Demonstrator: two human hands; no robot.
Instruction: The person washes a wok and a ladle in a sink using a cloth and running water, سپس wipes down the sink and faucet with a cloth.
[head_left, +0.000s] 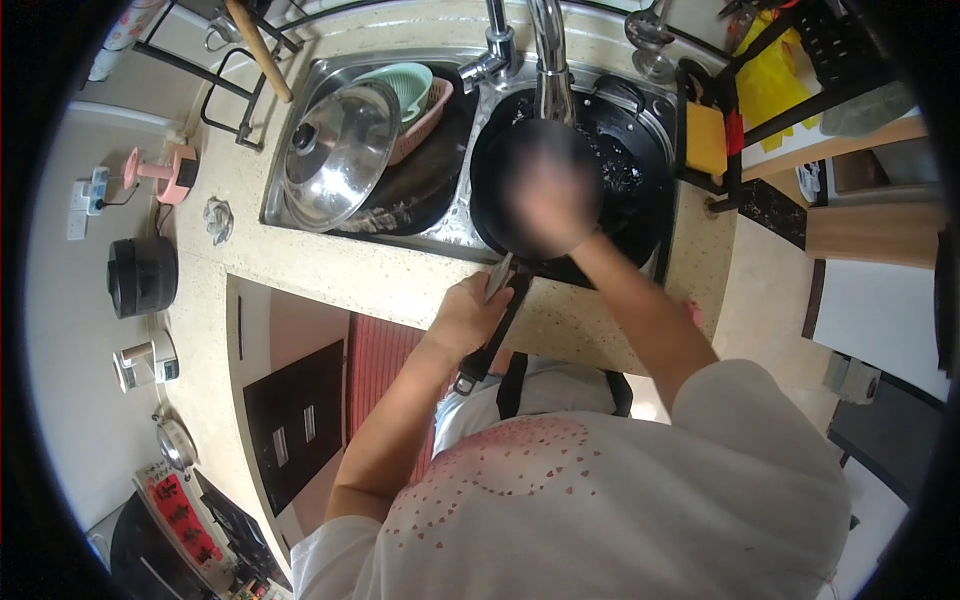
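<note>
A black frying pan is held over the right sink basin, under the chrome faucet. My left hand grips its black handle near the counter's front edge. A thin metal piece juts from the same hand beside the handle; its kind is unclear. Inside the pan is my right hand, strongly blurred, so whether it holds anything cannot be made out. Beneath the pan, a larger black wok with a loop handle fills the basin, with wet, shiny patches inside.
The left basin holds a glass lid, a green colander, a pink basket and a large dark pan. A yellow sponge sits in a black rack at right. A crumpled grey cloth lies on the counter.
</note>
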